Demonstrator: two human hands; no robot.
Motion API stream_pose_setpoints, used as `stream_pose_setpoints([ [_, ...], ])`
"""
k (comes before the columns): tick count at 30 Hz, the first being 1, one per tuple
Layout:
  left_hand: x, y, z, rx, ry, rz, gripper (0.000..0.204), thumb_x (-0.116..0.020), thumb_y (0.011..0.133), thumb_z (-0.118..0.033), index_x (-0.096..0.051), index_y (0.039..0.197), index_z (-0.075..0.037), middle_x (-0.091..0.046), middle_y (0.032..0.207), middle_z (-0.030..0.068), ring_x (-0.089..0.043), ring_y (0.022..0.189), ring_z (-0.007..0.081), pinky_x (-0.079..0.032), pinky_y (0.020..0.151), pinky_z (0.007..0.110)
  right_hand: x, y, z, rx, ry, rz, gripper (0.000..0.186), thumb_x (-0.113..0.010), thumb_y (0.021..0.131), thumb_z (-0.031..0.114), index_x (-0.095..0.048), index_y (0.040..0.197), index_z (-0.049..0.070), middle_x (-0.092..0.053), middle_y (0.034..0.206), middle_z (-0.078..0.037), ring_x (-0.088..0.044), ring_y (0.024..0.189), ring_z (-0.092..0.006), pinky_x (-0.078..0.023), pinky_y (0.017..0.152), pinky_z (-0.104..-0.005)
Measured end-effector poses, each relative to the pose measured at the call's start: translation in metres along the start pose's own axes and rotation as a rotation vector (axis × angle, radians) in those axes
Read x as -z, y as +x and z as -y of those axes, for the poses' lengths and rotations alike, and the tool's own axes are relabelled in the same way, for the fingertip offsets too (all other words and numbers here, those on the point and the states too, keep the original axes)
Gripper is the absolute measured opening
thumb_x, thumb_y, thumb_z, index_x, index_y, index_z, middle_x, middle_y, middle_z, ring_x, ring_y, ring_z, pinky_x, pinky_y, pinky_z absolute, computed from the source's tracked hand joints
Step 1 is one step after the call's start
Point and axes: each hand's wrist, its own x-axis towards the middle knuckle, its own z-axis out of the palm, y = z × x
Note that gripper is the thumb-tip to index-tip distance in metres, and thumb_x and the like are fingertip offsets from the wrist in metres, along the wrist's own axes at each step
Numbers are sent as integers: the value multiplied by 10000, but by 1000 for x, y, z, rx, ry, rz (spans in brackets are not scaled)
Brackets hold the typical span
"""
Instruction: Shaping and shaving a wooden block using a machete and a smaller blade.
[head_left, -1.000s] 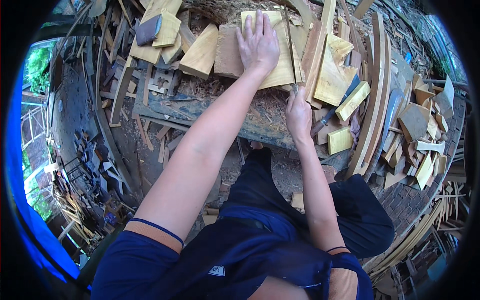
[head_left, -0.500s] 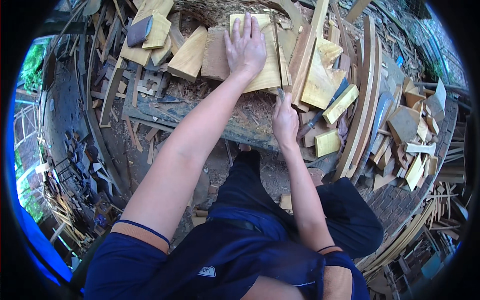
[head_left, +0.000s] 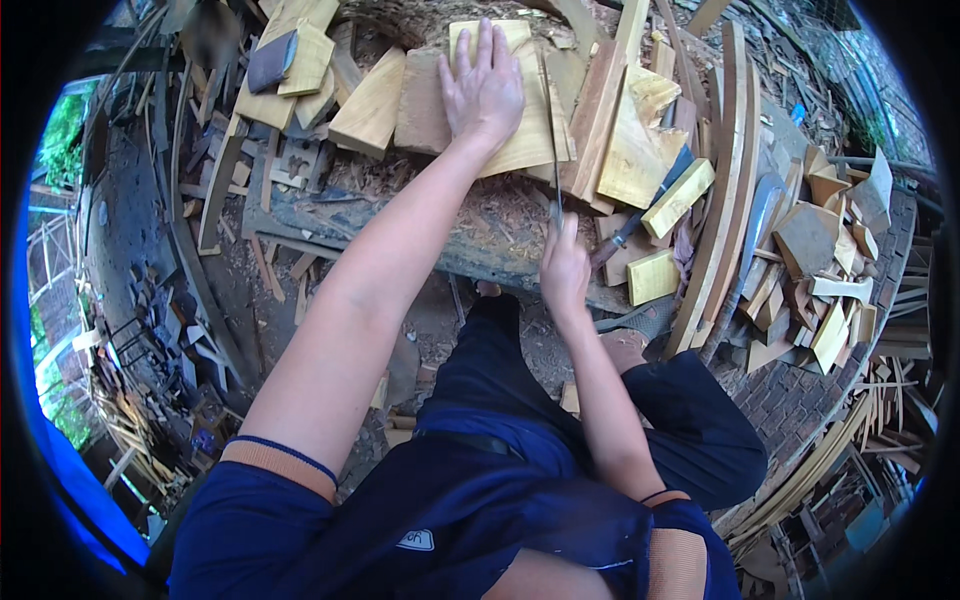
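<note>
My left hand [head_left: 484,92] lies with fingers stretched over a pale yellow wooden board [head_left: 515,150], pressing on its top. Beneath and left of that board is a rougher wooden block [head_left: 423,105]. My right hand [head_left: 566,268] is wrapped round the handle of a saw; the handle itself is mostly hidden by my fingers. The saw's long narrow blade [head_left: 551,125] points away from me and crosses the board near its right edge. A thin strip of the board [head_left: 562,135] shows to the right of the blade.
The board rests over a worn timber bench [head_left: 400,235] strewn with shavings. At right lie a knife-like tool with a dark blade [head_left: 672,180], yellow offcuts [head_left: 652,278] and long curved wooden strips [head_left: 722,200]. A sanding block [head_left: 272,62] sits at upper left. Scrap wood [head_left: 815,270] is heaped far right.
My right hand has drawn the saw back toward me, so its handle is lower and nearer. My left hand stays on the board; the whole view has shifted slightly.
</note>
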Motion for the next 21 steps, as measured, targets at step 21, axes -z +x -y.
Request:
stream_pose_setpoints([
  [21,0,5,-7,0,-14,-7,531,-326,1006,-360,-338,1478,-117,-260,1569,30,-209,1440,264,-181,1166,503,9,35,15,52,75,-30,186,-498,974,163,-444,1105,43,-600,630,-259,-613,608,-457,-470,505,-544],
])
